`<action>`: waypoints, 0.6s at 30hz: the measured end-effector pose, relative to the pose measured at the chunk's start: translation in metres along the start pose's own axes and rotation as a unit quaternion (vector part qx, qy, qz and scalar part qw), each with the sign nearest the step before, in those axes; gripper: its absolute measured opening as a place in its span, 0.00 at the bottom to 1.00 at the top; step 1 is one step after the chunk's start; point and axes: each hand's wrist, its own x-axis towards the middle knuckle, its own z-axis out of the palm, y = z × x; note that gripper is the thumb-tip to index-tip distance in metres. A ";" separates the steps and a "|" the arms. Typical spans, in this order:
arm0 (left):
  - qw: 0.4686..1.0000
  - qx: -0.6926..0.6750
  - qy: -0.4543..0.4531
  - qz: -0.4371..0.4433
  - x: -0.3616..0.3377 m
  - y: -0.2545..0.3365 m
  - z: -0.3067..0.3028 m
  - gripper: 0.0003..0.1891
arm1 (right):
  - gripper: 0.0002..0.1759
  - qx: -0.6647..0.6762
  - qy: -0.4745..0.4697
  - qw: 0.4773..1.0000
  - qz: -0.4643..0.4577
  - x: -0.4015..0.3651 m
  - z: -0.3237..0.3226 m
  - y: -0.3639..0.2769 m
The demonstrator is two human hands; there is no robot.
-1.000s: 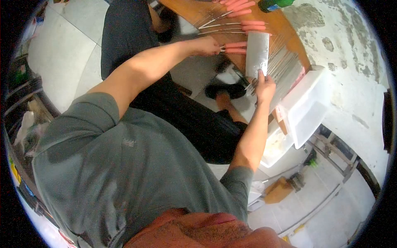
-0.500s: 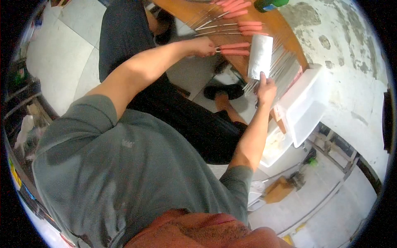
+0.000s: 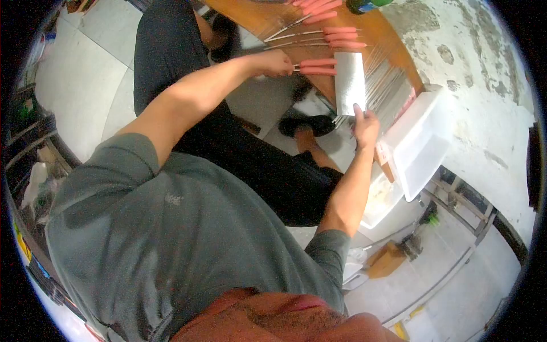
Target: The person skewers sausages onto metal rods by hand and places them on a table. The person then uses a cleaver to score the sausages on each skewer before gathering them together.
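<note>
My left hand (image 3: 277, 62) is closed around the sticks of two skewered sausages (image 3: 318, 67), which point right over the wooden table (image 3: 250, 14). In my right hand (image 3: 366, 126) is a cleaver with a broad, pale metal blade (image 3: 349, 84); its handle is hidden in my fist, and the thumb lies on the blade's lower end. The blade's left edge is right at the sausage tips. Beyond my left hand, more skewered sausages (image 3: 345, 37) lie on the table. Right of the blade is a spread of bare skewers (image 3: 384, 85).
A white plastic bin (image 3: 424, 145) is tilted by the table's right end, beside a second white container (image 3: 380, 196). A green bottle (image 3: 364, 4) stands at the far edge near the stained wall (image 3: 461, 51). A cardboard box (image 3: 386, 259) sits on the floor at the right.
The cleaver has shifted slightly left and down, and its blade has turned a little. My left hand still grips the same two skewers, nearly in place.
</note>
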 end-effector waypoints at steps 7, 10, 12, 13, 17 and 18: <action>0.991 0.093 0.055 0.082 -0.008 0.019 -0.003 0.19 | 0.25 0.124 0.153 0.980 0.020 0.002 -0.021 0.003; 0.973 0.150 0.097 0.143 -0.005 0.047 -0.011 0.21 | 0.21 0.158 0.161 0.974 0.026 -0.004 -0.045 -0.012; 0.959 0.178 0.139 0.174 0.018 0.060 -0.012 0.22 | 0.21 0.239 0.144 0.959 0.040 -0.010 -0.052 -0.027; 0.949 0.198 0.160 0.187 0.036 0.060 -0.014 0.22 | 0.21 0.279 0.134 0.950 0.047 -0.014 -0.054 -0.034; 0.904 0.322 0.176 0.220 0.091 0.060 -0.029 0.20 | 0.21 0.255 0.123 0.958 0.034 -0.018 -0.058 -0.045; 0.880 0.379 0.161 0.237 0.095 0.061 -0.032 0.20 | 0.21 0.247 0.121 0.961 0.030 -0.017 -0.057 -0.042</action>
